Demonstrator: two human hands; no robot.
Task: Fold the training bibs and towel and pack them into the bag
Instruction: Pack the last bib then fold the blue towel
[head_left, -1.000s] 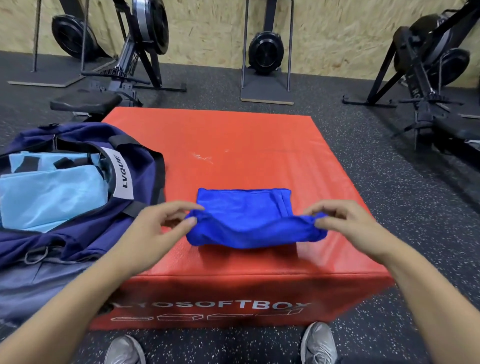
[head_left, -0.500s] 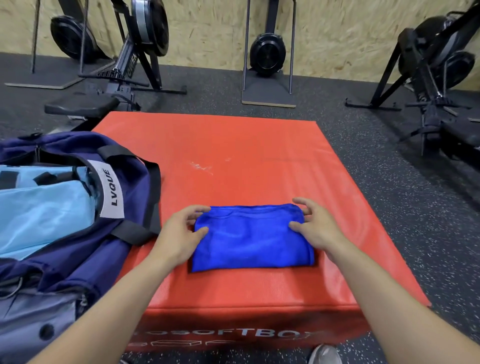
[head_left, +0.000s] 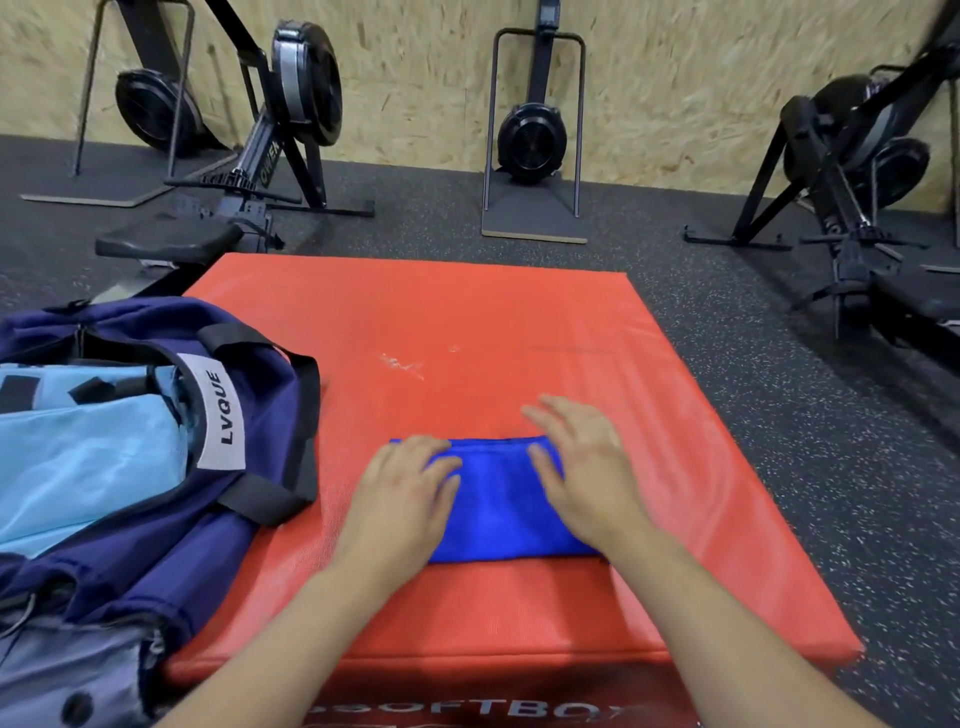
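From the head camera, a folded blue towel (head_left: 496, 501) lies flat on the near part of a red foam box (head_left: 467, 322), and both hands rest on top of it. The left hand (head_left: 400, 499) presses its left end with straight fingers, while the right hand (head_left: 584, 478) lies on its right end, fingers spread and flat. Just left of the towel, a navy bag (head_left: 156, 525) stands open, with light blue cloth (head_left: 78, 467) inside.

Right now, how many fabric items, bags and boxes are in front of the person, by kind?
Blue folded cloth: 1, under both hands
Light blue fabric pieces in the bag: count unclear
Navy bag: 1
Red soft box: 1
Total clearly countable: 3
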